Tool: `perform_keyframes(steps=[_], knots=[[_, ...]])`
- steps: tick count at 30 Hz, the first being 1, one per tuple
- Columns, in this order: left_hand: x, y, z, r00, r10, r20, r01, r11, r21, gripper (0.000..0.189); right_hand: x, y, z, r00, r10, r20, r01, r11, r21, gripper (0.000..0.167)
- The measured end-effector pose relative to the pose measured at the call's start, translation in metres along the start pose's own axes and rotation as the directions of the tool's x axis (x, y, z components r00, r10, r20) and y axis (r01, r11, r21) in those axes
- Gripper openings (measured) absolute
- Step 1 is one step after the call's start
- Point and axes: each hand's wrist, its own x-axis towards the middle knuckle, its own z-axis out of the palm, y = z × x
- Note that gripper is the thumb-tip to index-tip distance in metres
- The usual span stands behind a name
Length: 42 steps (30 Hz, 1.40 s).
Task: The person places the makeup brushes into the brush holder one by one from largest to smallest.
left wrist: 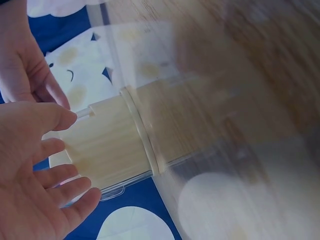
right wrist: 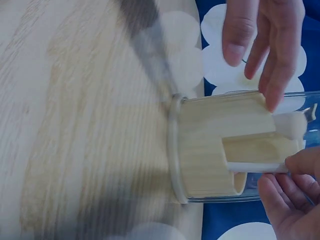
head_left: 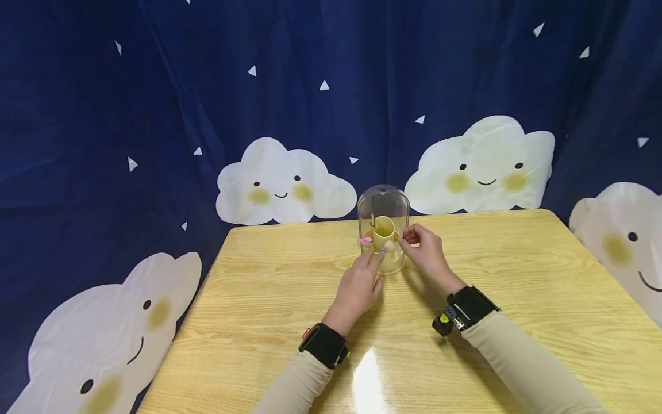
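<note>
A cream holder (head_left: 395, 261) with a round cup (head_left: 384, 229) inside a clear domed cover (head_left: 383, 198) stands at the far middle of the table. A pink tip (head_left: 366, 240) and a pale rounded tip (right wrist: 291, 125) show in its front compartments. My right hand (head_left: 426, 250) pinches the end of a slim white stick (right wrist: 257, 167), whose other end sits in a cut-out of the holder. At the holder's front left, my left hand (head_left: 357, 284) has its fingers loosely bent, with fingertips (right wrist: 272, 100) right at the holder's rim.
The wood-grain table (head_left: 269, 299) reaches back to a dark blue curtain (head_left: 289, 109) with cloud prints (head_left: 284, 184). Both wrists wear black straps (head_left: 473, 307) with small cameras. A bright light reflection (head_left: 368, 382) lies on the near tabletop.
</note>
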Motion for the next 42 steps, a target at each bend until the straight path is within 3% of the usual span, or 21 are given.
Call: perform_keyframes(steps=[9, 23, 42], knots=[[0.001, 0.0, 0.001, 0.999, -0.025, 0.021, 0.025, 1.0, 0.006, 0.056, -0.002, 0.011, 0.006, 1.0, 0.012, 0.019, -0.011, 1.0, -0.018, 0.009], [0.001, 0.002, 0.003, 1.0, -0.016, 0.025, 0.014, 0.998, 0.064, 0.057, -0.004, 0.015, 0.013, 0.998, 0.029, 0.063, -0.026, 0.999, -0.047, 0.009], [-0.001, 0.005, 0.004, 0.999, -0.018, 0.046, 0.014, 0.997, 0.074, 0.058, -0.008, 0.022, 0.017, 0.998, 0.034, 0.051, -0.027, 0.991, -0.131, 0.004]])
